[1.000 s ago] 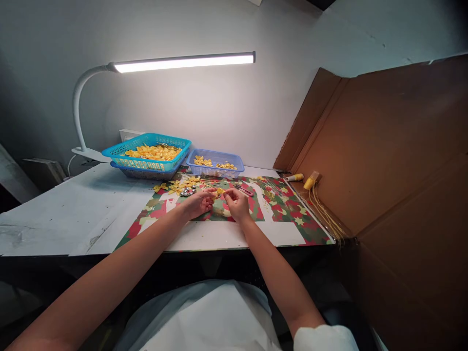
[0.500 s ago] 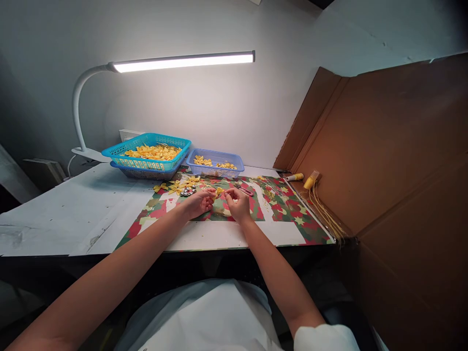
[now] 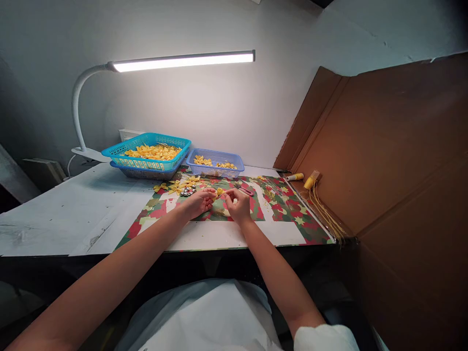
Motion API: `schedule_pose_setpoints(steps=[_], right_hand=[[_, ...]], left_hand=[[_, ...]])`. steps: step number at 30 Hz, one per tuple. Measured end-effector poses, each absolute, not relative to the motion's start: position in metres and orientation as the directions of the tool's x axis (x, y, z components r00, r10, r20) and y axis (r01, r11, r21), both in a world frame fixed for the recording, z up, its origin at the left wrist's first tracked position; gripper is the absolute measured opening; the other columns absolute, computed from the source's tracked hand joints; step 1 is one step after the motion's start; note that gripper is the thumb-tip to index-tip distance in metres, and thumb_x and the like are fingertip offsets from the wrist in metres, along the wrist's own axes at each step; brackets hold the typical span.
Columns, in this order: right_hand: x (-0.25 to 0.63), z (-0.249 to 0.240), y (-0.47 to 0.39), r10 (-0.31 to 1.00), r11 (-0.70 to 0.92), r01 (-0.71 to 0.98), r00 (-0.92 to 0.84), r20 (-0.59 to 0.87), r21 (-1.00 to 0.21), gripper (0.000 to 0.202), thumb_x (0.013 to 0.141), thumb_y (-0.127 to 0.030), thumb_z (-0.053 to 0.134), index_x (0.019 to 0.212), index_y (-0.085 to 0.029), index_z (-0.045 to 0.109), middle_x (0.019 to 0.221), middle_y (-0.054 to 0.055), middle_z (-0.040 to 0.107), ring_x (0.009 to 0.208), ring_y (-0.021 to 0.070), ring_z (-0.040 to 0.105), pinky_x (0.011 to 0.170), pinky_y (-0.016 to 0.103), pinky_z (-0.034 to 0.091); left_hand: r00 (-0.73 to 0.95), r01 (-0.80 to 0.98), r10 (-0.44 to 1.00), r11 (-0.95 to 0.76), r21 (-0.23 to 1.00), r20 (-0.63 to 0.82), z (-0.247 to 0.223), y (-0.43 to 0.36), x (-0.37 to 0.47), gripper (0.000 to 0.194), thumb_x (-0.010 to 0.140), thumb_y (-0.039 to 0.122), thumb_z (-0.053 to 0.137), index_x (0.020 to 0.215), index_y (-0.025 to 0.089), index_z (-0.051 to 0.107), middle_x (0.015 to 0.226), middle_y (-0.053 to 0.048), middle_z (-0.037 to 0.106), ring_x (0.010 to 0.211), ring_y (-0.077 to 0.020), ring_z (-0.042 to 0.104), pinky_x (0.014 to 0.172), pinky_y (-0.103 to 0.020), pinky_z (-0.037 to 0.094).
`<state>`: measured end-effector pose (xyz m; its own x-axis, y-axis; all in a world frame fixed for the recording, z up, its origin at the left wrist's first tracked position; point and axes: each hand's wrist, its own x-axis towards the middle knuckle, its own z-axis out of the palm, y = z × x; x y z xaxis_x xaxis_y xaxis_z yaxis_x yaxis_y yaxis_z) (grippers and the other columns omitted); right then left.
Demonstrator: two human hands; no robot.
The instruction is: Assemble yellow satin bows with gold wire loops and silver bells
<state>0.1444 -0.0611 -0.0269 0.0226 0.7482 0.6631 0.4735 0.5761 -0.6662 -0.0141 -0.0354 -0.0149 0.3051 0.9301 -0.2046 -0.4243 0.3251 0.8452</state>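
Note:
Between my two hands, just above the patterned mat [image 3: 285,207], is a small yellow bow [image 3: 219,192]. My left hand [image 3: 201,202] pinches its left side with thumb and forefinger, the other fingers curled. At its right side my right hand [image 3: 238,204] is closed in a pinch; what its fingertips hold is too small to make out. Left of my left hand lie a cluster of shiny silvery pieces [image 3: 188,190] and several yellow bows [image 3: 176,186]. Behind my right hand rests a pair of small red-handled snips [image 3: 244,190].
A turquoise basket [image 3: 146,160] full of yellow bows sits stacked at the back left, beside a smaller blue basket [image 3: 215,170]. A lamp [image 3: 183,61] reaches overhead. Thread spools [image 3: 295,177] and yellow strands stand right, against a cardboard wall [image 3: 383,146].
Almost nothing differs. The yellow bow has turned slightly between my fingers, and both hands stay in nearly the same place.

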Motion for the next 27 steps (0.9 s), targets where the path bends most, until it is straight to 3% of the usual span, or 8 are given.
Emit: schedule_pose_setpoints(steps=[13,20,27], right_hand=[[0.144,-0.029,-0.058,0.745,0.581,0.509,-0.017,0.667,-0.636,0.017,0.081,-0.029,0.052,0.069,-0.021,0.061,0.056,-0.001,0.055,0.053,0.0141,0.049,0.058,0.028,0.041],[0.142,-0.030,-0.053,0.894,0.438,0.164,0.025,0.447,-0.884,0.017,0.074,-0.037,0.060,0.072,-0.021,0.061,0.064,0.000,0.060,0.056,0.0146,0.053,0.056,0.027,0.043],[0.142,-0.032,-0.046,0.922,0.387,0.027,-0.021,0.386,-0.922,0.026,0.071,-0.047,0.061,0.072,-0.021,0.056,0.060,-0.003,0.053,0.053,0.0117,0.048,0.052,0.025,0.042]], left_hand=[[0.291,-0.403,0.933,0.319,0.857,-0.211,-0.014,-0.036,-0.012,0.024,0.058,0.000,0.069,0.070,0.016,0.057,0.056,0.005,0.058,0.043,-0.0054,0.050,0.042,-0.014,0.039],[0.324,-0.419,0.924,0.332,0.845,-0.203,-0.015,-0.035,-0.014,0.022,0.062,0.002,0.068,0.073,0.017,0.055,0.059,0.004,0.060,0.043,-0.0063,0.051,0.042,-0.016,0.039],[0.377,-0.453,0.908,0.353,0.819,-0.183,-0.011,-0.040,-0.015,0.024,0.065,0.003,0.065,0.081,0.019,0.056,0.063,0.004,0.059,0.048,-0.0091,0.054,0.044,-0.019,0.041]])
